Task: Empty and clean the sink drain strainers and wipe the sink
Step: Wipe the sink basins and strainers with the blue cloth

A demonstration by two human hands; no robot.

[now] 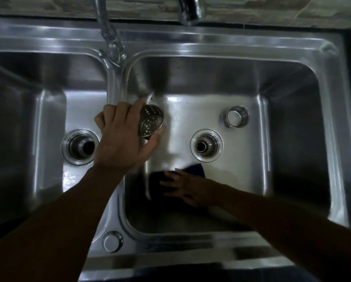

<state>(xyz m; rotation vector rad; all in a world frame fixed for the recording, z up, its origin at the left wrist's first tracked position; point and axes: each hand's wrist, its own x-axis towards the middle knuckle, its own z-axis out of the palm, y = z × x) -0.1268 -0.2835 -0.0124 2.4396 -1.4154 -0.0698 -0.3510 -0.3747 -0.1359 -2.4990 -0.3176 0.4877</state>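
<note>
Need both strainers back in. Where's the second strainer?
Second strainer sits on the right basin floor, up and right of its open drain; the left hand holds the other.

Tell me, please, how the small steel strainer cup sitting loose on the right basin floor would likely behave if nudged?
The small steel strainer cup is round-walled, so tipped over it would probably roll. The wet-looking right basin floor suggests it may slide easily. It looks thin and hollow, so it is likely light.
</note>
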